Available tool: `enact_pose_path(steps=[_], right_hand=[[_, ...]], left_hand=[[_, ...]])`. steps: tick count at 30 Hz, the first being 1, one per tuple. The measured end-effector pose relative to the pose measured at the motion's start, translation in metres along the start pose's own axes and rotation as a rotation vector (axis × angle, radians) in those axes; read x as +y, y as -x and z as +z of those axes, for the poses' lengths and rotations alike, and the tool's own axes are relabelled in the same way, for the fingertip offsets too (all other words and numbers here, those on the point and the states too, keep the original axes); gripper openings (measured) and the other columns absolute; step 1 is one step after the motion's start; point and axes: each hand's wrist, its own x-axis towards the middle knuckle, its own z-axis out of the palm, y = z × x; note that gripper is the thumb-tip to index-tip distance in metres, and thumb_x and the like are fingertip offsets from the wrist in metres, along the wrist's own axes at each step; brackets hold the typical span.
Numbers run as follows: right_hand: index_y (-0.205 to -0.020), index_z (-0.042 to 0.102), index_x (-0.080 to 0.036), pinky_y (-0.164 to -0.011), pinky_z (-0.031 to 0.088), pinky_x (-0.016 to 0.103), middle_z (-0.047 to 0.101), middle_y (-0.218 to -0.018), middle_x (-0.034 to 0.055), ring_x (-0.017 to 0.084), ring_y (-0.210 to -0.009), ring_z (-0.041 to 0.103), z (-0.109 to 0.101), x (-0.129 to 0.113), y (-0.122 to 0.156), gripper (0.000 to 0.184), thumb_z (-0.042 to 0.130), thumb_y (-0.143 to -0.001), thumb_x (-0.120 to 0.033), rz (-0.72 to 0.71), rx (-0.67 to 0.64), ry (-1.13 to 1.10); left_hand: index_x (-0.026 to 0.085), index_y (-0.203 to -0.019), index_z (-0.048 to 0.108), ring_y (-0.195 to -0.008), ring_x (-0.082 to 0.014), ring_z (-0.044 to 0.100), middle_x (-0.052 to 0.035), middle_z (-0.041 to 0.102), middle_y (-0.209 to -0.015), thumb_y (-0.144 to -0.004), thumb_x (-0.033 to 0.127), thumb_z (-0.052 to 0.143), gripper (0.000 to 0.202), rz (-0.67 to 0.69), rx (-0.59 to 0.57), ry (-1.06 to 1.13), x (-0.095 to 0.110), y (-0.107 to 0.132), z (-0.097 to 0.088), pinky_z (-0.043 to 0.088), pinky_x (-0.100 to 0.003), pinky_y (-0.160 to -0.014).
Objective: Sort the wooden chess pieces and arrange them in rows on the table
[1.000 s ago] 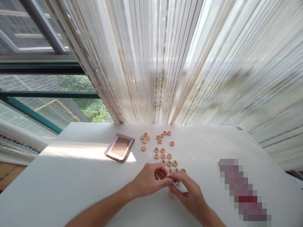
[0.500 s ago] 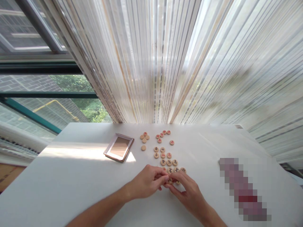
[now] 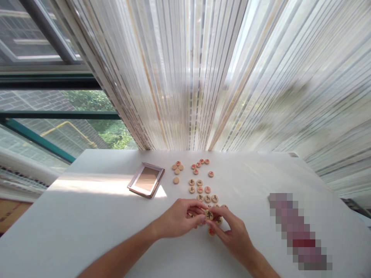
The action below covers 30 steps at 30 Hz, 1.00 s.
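Observation:
A round wooden Chinese chess piece point(image 3: 209, 214) with a black character faces up between my two hands. My right hand point(image 3: 232, 226) pinches it between thumb and fingers. On its left side, the curled fingers and thumb of my left hand point(image 3: 181, 218) close against the same piece. Under and between my hands lie other pieces, partly hidden. A red-marked piece point(image 3: 211, 231) shows below my right thumb, and a black-marked piece point(image 3: 219, 220) sits beside my right fingers. Just beyond my hands, rows of pieces begin with a black-marked piece point(image 3: 208, 198).
An open shallow box point(image 3: 146, 180) stands on the white table point(image 3: 95, 224) to the left. Plain-backed pieces, such as one piece point(image 3: 176, 180), lie behind the rows, with red-marked ones point(image 3: 196, 172) further right. A pixelated item point(image 3: 298, 231) is at the right; striped curtains point(image 3: 179, 77) hang behind.
The black-marked piece has come into view between my fingertips, and my right hand has shifted slightly up. A red-marked piece now shows below my hands.

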Motion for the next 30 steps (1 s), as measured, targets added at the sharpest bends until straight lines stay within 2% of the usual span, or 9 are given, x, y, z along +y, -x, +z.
enact_pose_path(steps=[4, 7, 11, 15, 18, 24, 30], right_hand=[[-0.109, 0.063, -0.023, -0.068, 0.057, 0.027, 0.070, -0.087, 0.0051, 0.018, -0.075, 0.067, -0.001, -0.002, -0.001, 0.020, 0.064, -0.090, -0.027, -0.032, 0.000, 0.008], [-0.112, 0.063, -0.023, -0.070, 0.057, 0.027, 0.070, -0.090, 0.0057, 0.018, -0.078, 0.066, -0.003, -0.004, -0.002, 0.022, 0.062, -0.090, -0.024, -0.038, -0.024, -0.012], [-0.114, 0.062, -0.023, -0.075, 0.057, 0.028, 0.070, -0.094, 0.0056, 0.018, -0.081, 0.067, -0.004, -0.009, -0.003, 0.022, 0.058, -0.092, -0.023, 0.072, -0.031, -0.097], [-0.106, 0.062, -0.021, -0.073, 0.056, 0.026, 0.070, -0.090, 0.0048, 0.017, -0.080, 0.067, -0.005, -0.012, -0.006, 0.015, 0.059, -0.093, -0.028, 0.218, -0.028, -0.222], [-0.099, 0.062, -0.020, -0.069, 0.056, 0.025, 0.070, -0.086, 0.0039, 0.016, -0.075, 0.067, -0.006, -0.012, -0.008, 0.015, 0.062, -0.092, -0.033, 0.284, -0.026, -0.293], [-0.084, 0.065, -0.019, -0.061, 0.054, 0.024, 0.068, -0.075, 0.0017, 0.015, -0.064, 0.065, -0.004, -0.011, -0.006, 0.021, 0.070, -0.085, -0.039, 0.334, -0.011, -0.261], [-0.089, 0.070, -0.019, -0.065, 0.055, 0.024, 0.072, -0.079, 0.0033, 0.016, -0.070, 0.068, -0.004, -0.012, -0.006, 0.021, 0.062, -0.091, -0.039, 0.334, -0.032, -0.248]], left_hand=[[0.014, -0.099, 0.068, -0.080, -0.0176, 0.069, -0.0070, 0.074, -0.089, -0.084, 0.034, 0.068, 0.025, 0.031, 0.071, -0.013, -0.003, -0.002, 0.006, 0.056, -0.028, -0.075], [0.014, -0.098, 0.067, -0.081, -0.0180, 0.069, -0.0076, 0.074, -0.090, -0.084, 0.035, 0.068, 0.025, 0.033, 0.112, -0.034, -0.006, -0.003, 0.009, 0.057, -0.028, -0.073], [0.016, -0.100, 0.066, -0.083, -0.0190, 0.071, -0.0069, 0.074, -0.091, -0.086, 0.035, 0.066, 0.024, 0.053, 0.161, -0.083, -0.003, 0.000, 0.011, 0.058, -0.027, -0.072], [0.018, -0.103, 0.067, -0.086, -0.0178, 0.071, -0.0046, 0.074, -0.092, -0.087, 0.030, 0.065, 0.019, 0.115, 0.148, -0.157, 0.005, 0.003, 0.014, 0.058, -0.026, -0.075], [0.021, -0.104, 0.068, -0.085, -0.0168, 0.071, -0.0030, 0.074, -0.093, -0.088, 0.029, 0.063, 0.018, 0.172, 0.161, -0.236, 0.004, 0.004, 0.019, 0.058, -0.024, -0.074], [0.024, -0.103, 0.069, -0.082, -0.0160, 0.070, -0.0016, 0.074, -0.093, -0.088, 0.028, 0.064, 0.017, 0.252, 0.215, -0.423, -0.010, 0.006, 0.027, 0.057, -0.025, -0.080], [0.023, -0.101, 0.068, -0.079, -0.0163, 0.068, -0.0014, 0.072, -0.087, -0.084, 0.021, 0.065, 0.017, 0.325, 0.249, -0.565, -0.012, 0.006, 0.025, 0.056, -0.025, -0.076]])
